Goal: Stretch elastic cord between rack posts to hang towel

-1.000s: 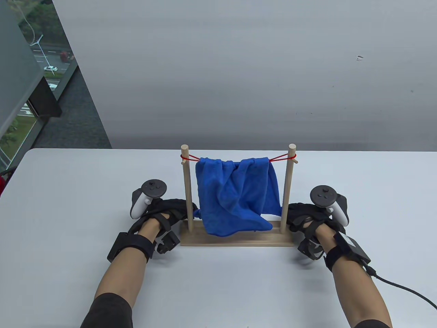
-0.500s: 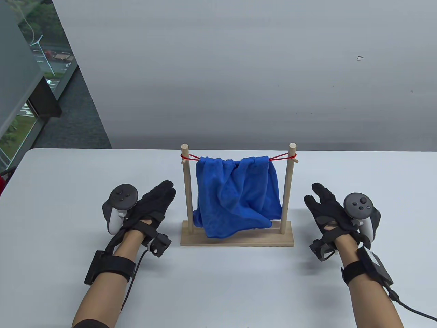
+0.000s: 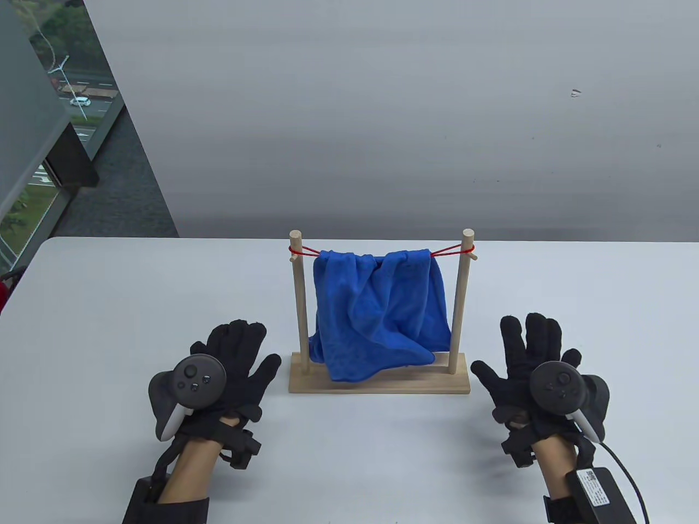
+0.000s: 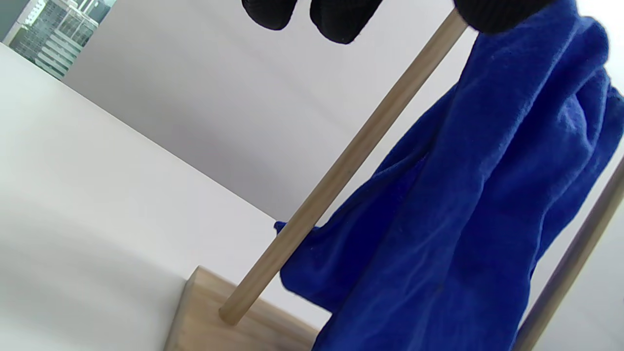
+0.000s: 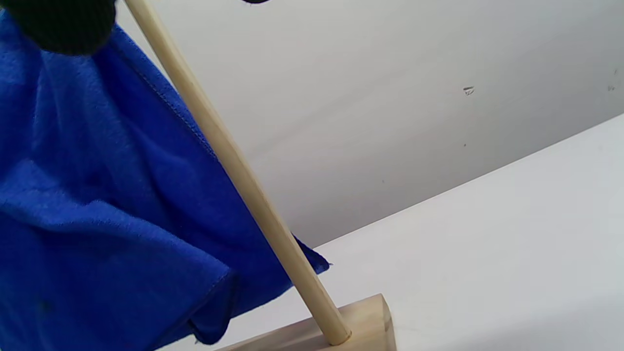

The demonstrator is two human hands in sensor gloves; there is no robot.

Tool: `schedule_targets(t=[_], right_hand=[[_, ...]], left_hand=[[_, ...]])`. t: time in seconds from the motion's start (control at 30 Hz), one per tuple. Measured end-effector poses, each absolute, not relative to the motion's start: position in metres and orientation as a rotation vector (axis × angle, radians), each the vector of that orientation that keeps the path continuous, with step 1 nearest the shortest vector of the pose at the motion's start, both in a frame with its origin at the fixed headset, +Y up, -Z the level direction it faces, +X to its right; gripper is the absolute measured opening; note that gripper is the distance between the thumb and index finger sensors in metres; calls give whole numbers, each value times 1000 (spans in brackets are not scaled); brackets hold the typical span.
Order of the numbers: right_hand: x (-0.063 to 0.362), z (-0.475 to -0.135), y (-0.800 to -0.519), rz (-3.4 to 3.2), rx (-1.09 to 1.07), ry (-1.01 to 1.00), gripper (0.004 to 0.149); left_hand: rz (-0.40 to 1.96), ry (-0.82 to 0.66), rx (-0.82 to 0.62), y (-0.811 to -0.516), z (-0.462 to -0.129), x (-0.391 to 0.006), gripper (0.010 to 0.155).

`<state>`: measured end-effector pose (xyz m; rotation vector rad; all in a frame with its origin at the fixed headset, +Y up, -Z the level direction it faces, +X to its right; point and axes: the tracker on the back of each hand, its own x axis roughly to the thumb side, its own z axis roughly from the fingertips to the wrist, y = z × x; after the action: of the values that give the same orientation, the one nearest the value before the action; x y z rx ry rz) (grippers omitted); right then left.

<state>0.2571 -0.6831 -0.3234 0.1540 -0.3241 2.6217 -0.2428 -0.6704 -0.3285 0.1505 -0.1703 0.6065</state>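
- Table view: the white desk (image 3: pixel 109 305) fills the lower half, with a grey wall behind it and a window at the far left.
- The wooden rack (image 3: pixel 379 380) stands near the middle of the desk on a flat rectangular base, with two upright posts, the left post (image 3: pixel 298 305) and the right post (image 3: pixel 460 300).
- The blue towel (image 3: pixel 377 311) hangs between the posts, draped over the cord and bunched at the top; its lower edge reaches the base, and a corner pokes out past the left post at the bottom.
- The left hand (image 3: pixel 232 365) lies flat, palm down, just left of the rack base and apart from it, fingers spread, gripping nothing; a tracker (image 3: pixel 188 387) sits on its back.
- The right hand (image 3: pixel 527 371) lies the same way just right of the base, fingers spread, holding nothing and clear of the rack, with its own tracker (image 3: pixel 562 387) and a black cable trailing from the wrist.
- The red elastic cord (image 3: pixel 306 252) is stretched taut between the two posts near their tops, looped around each post at a small peg.
- Left wrist view: fingertips (image 4: pixel 341 19) hang in at the top, clear of the left post (image 4: pixel 341 165) and the towel (image 4: pixel 463 209).
- Right wrist view: the right post (image 5: pixel 234 165) rises tilted from the base corner, with the towel (image 5: pixel 97 204) beside it.
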Motion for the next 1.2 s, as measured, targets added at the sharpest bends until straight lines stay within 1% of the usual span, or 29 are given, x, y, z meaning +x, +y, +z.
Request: schedule_targets(t=[0.1, 0.2, 0.23, 0.33, 0.47, 0.5, 0.6, 0.77, 0.9, 1.07, 1.2], right_hand=[[248, -310, -681, 2744, 140, -343, 92], [241, -300, -682, 2847, 116, -360, 93], [238, -296, -684, 2867, 116, -367, 93], [231, -292, -694, 2925, 95, -305, 93], [225, -292, -701, 2962, 74, -240, 94], [224, -293, -704, 2971, 59, -198, 94], [223, -293, -711, 3006, 46, -149, 92], [223, -295, -717, 3013, 39, -137, 90], [222, -295, -717, 3008, 30, -132, 90], [224, -297, -720, 2997, 3, -98, 91], [226, -297, -722, 2993, -9, -72, 90]], left_hand=[[526, -165, 155, -677, -318, -240, 80], [423, -154, 126, -679, -312, -238, 84], [379, -154, 143, -679, -309, -238, 85], [291, -157, 157, -680, -303, -237, 91], [318, -165, 117, -683, -297, -235, 95], [305, -167, 108, -683, -296, -234, 96], [299, -166, 121, -682, -294, -233, 98], [335, -178, 105, -683, -294, -232, 95], [338, -155, 103, -689, -296, -235, 93], [349, -128, 64, -695, -300, -238, 92], [347, -130, 58, -697, -300, -236, 91]])
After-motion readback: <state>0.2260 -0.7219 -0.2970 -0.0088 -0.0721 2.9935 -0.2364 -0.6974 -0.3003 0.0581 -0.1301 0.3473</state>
